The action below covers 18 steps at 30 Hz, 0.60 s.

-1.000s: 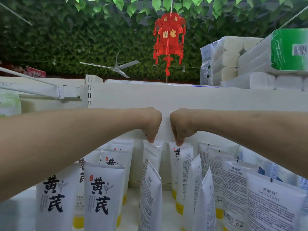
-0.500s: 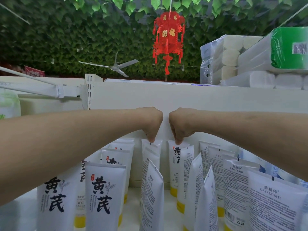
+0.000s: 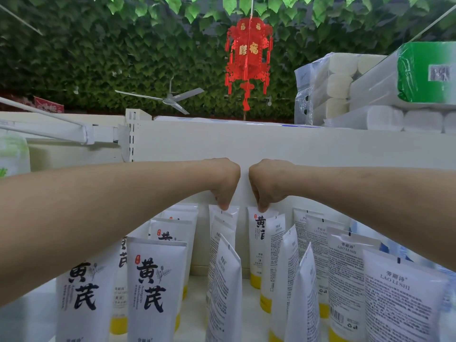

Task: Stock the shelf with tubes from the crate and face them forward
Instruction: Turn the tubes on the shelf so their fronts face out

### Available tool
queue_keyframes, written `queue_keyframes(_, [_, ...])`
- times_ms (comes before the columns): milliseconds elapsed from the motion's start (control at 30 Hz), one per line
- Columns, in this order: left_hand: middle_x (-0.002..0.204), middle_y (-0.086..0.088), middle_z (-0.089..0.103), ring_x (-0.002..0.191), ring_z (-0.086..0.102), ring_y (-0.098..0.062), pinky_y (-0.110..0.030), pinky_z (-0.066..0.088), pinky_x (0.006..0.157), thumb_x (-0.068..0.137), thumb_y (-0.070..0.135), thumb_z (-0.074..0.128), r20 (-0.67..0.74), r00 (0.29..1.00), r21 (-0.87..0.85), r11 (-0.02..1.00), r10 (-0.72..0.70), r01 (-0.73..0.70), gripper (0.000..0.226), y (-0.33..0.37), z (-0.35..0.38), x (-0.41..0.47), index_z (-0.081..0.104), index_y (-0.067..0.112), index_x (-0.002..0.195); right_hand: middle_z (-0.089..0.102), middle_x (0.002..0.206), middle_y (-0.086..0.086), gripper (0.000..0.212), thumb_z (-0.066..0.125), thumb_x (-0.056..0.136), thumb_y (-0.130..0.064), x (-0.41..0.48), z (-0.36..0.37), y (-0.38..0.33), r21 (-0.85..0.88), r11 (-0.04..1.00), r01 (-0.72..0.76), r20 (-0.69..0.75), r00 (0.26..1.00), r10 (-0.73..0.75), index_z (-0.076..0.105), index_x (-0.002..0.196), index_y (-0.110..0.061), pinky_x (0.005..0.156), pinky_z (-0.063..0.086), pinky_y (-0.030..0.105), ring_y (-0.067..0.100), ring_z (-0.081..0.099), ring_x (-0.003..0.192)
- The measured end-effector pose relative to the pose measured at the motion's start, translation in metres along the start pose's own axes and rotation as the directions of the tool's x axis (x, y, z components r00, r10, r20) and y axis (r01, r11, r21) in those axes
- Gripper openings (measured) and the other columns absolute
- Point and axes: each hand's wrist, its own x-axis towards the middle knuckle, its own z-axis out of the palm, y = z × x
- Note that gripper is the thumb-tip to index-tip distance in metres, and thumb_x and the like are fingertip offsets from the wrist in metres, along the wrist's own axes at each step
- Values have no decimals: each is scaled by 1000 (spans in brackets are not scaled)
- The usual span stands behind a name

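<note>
Several white tubes with yellow caps stand cap-down in rows on the white shelf (image 3: 197, 314). My left hand (image 3: 223, 182) pinches the top seam of a rear tube (image 3: 224, 215) at the back wall. Beside it, my right hand (image 3: 265, 185) pinches the top of another rear tube (image 3: 257, 233), whose black-lettered front faces me. The left rows, such as the nearest front-facing tube (image 3: 153, 290), show their fronts. The middle and right rows, such as a back-facing tube (image 3: 399, 299), show small printed text or stand edge-on. No crate is in view.
The shelf's white back panel (image 3: 296, 146) rises behind the tubes. Packs of paper rolls (image 3: 370, 90) are stacked on top at the right. A red lantern (image 3: 248, 60) and a ceiling fan (image 3: 167, 99) hang beyond, against a leafy wall.
The tube under my right hand has turned a little, so more of its black lettering shows. Both hands stay at the tube tops.
</note>
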Motion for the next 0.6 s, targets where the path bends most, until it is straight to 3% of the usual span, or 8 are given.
queue_keyframes(233, [106,-4,70,100,62,-21,-32,51,85,78,29,80,8,1000,-3,1000,-1,1,35,0,0,2,72,12,108,56,88,3,41,83,75,-36,2,2,0,18,1000,3,-23,1000,-3,68,107,-13,70,44,29,25,60,95])
queue_keyframes(467, [106,-3,69,89,57,-19,-30,50,78,77,30,80,-35,999,-1,1000,-16,16,35,0,2,2,72,15,107,54,87,2,41,82,75,-36,5,4,0,13,1000,3,-42,999,-2,68,106,-14,69,44,29,23,53,87])
queue_keyframes(600, [108,-3,69,97,61,-21,-32,51,80,76,29,80,-36,999,-2,1000,-17,17,33,0,3,3,72,15,105,55,90,2,41,82,76,-36,5,5,0,9,1000,6,-46,999,-6,68,107,-14,68,43,29,23,53,88])
